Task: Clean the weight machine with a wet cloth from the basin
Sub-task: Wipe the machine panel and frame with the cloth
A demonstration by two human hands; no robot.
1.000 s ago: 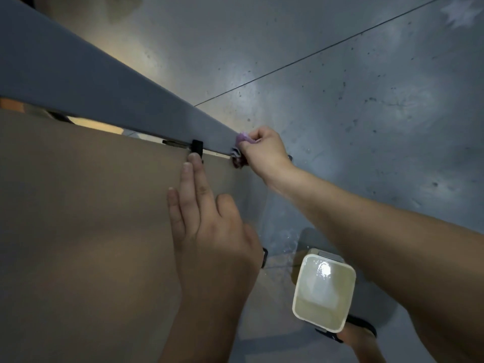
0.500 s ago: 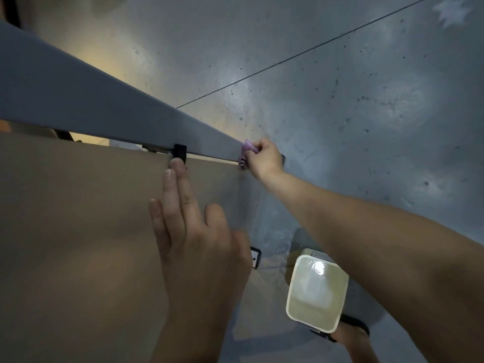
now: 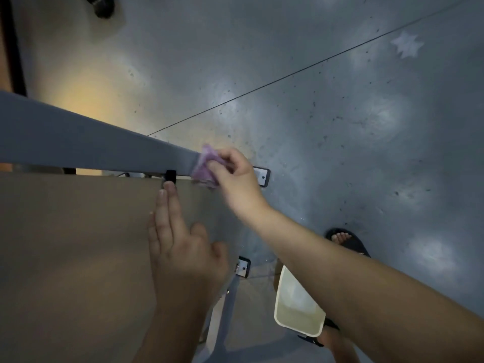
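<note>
The weight machine shows as a grey upright frame bar (image 3: pixel 91 145) beside a flat tan panel (image 3: pixel 73 258). My right hand (image 3: pixel 235 179) is shut on a bunched purple cloth (image 3: pixel 205 166) and presses it against the bar's lower stretch. My left hand (image 3: pixel 180 252) lies flat on the tan panel, fingers together, the fingertips touching a small black clip (image 3: pixel 170 175). A pale square basin (image 3: pixel 296 310) stands on the floor under my right forearm, partly hidden by it.
Grey concrete floor (image 3: pixel 340 127) with a thin seam line spreads to the right. Black foot plates (image 3: pixel 262 176) (image 3: pixel 243 267) of the machine rest on it. Sandalled feet (image 3: pixel 348 242) stand beside the basin. A dark object (image 3: pixel 102 6) lies at the top left.
My right hand has moved the purple cloth up along the grey bar, towards the black clip. More of the cloth shows now. My left hand stays flat on the panel.
</note>
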